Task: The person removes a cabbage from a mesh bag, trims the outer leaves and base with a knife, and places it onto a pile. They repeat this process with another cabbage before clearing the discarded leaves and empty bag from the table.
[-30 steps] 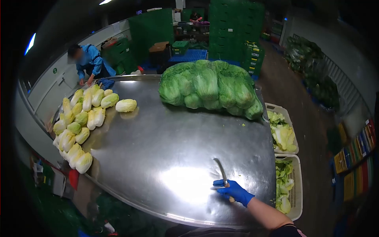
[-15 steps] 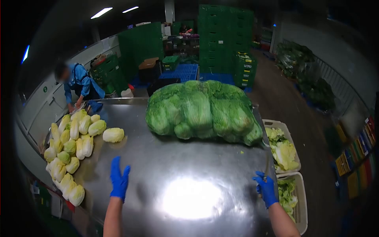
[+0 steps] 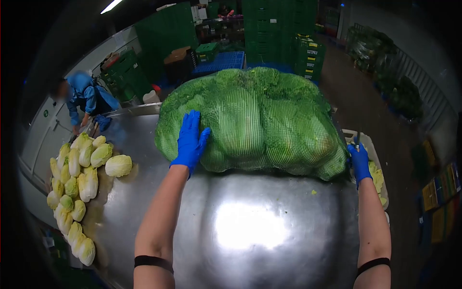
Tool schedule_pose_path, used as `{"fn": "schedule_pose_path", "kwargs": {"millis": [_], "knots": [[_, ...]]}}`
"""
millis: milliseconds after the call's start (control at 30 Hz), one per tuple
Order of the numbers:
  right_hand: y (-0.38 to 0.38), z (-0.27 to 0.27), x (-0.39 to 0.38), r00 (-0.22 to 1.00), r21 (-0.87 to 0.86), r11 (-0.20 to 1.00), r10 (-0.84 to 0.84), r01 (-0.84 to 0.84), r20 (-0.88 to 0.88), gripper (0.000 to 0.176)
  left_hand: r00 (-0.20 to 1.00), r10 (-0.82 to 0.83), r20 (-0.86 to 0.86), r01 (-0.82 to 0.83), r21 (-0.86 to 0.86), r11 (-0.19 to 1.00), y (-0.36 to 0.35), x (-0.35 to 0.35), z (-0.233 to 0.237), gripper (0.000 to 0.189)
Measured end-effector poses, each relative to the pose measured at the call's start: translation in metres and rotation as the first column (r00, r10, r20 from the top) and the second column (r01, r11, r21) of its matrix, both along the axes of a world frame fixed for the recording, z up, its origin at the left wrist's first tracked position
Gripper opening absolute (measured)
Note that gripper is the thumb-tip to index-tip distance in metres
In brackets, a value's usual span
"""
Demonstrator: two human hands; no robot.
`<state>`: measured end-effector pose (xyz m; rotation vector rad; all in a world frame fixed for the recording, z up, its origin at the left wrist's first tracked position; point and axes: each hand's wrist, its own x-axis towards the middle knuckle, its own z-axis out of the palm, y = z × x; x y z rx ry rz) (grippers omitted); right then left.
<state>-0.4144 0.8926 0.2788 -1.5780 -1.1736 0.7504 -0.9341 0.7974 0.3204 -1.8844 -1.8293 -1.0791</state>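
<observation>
A big green mesh sack of Chinese cabbages (image 3: 240, 130) lies across the steel table (image 3: 197, 241). My left hand (image 3: 189, 144), in a blue glove, rests on the sack's left front side with its fingers stretched out. Beyond the sack's right end, near the table's right edge, my gloved right hand (image 3: 360, 161) is closed around a thin knife (image 3: 357, 137), which points up and away; its handle is mostly hidden in the fist. Loose trimmed Chinese cabbages (image 3: 72, 188) are heaped along the left side, with one cabbage (image 3: 118, 165) at the heap's right.
A pale bin (image 3: 369, 143) with cabbage leaves stands against the table's right side. At the far left corner a person in blue (image 3: 83, 98) bends over the table. Green crates (image 3: 308, 55) and a blue pallet (image 3: 226, 62) are behind the table.
Both hands have reached forward, the left from above the bare table onto the sack, the right along the table's right edge with the knife. The view has moved closer to the sack.
</observation>
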Motion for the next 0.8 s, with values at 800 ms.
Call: {"fn": "schedule_pose_path", "kwargs": {"millis": [800], "knots": [[0.026,-0.004,-0.028,0.860,0.122,0.987,0.024,-0.100,0.509,0.026,0.986,0.101,-0.135,-0.084,0.131,0.988,0.051,0.008,0.007,0.037]]}}
